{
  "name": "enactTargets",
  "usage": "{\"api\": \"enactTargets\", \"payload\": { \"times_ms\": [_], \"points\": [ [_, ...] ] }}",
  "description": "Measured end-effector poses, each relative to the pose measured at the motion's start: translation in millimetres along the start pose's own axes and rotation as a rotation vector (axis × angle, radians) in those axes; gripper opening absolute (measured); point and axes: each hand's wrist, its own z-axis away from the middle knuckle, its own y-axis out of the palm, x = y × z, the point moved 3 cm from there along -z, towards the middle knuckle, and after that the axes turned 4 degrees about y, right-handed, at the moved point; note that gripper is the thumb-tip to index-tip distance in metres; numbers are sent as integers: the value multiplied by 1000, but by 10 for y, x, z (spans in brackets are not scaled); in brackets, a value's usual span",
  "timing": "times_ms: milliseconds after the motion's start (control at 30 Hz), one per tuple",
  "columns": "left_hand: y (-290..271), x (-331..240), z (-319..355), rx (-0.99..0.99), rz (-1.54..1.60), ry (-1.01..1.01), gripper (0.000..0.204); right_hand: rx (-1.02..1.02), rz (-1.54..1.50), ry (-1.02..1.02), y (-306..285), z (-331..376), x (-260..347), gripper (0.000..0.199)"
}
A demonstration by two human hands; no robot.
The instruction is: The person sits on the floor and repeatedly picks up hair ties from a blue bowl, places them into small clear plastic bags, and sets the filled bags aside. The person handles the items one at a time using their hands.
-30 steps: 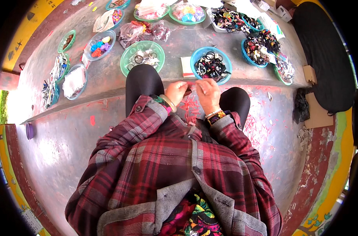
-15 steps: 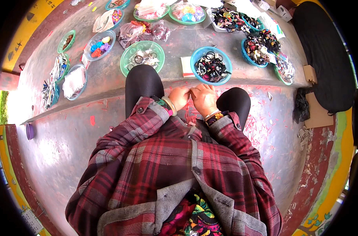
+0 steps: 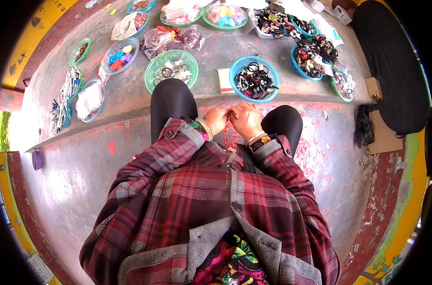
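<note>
Between my knees, my left hand (image 3: 217,119) and my right hand (image 3: 246,118) meet fingertip to fingertip. The fingers of both are curled and pinched together; whatever they hold is too small or hidden to make out. Just beyond my right hand stands a blue basin (image 3: 255,79) with black hair ties and small ornaments in it. A green basin (image 3: 171,71) holding rings and pale pieces lies past my left knee. Beside the blue basin is a white and red card or packet (image 3: 226,80).
A raised concrete ledge (image 3: 216,47) carries several more basins. On the left are a basin of coloured pieces (image 3: 119,55) and one of white packets (image 3: 90,99). Clear bags (image 3: 166,40) lie at the back. At right are a full blue basin (image 3: 309,59) and a black bag (image 3: 364,126). Red scraps litter the floor.
Both hands stay together in nearly the same place, with only a slight shift of the fingers. Nothing else has visibly moved.
</note>
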Motion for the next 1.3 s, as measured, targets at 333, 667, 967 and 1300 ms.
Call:
{"api": "enactTargets", "payload": {
  "times_ms": [333, 667, 967, 1300],
  "points": [
    [-7, -25, -6, 82, -105, 24, 17, 51, 59, -32, -5, 9, 7, 8],
    [-29, -29, -6, 130, -148, 38, 16, 96, 55, -12, 6, 21, -3, 10],
    [-5, 34, 9, 88, -123, 73, 16, 33, 89, -17, 28, 4, 30, 9],
    [-135, -81, -12, -45, -59, -6, 15, -73, -150, 156, 13, -5, -18, 6]
  ]
}}
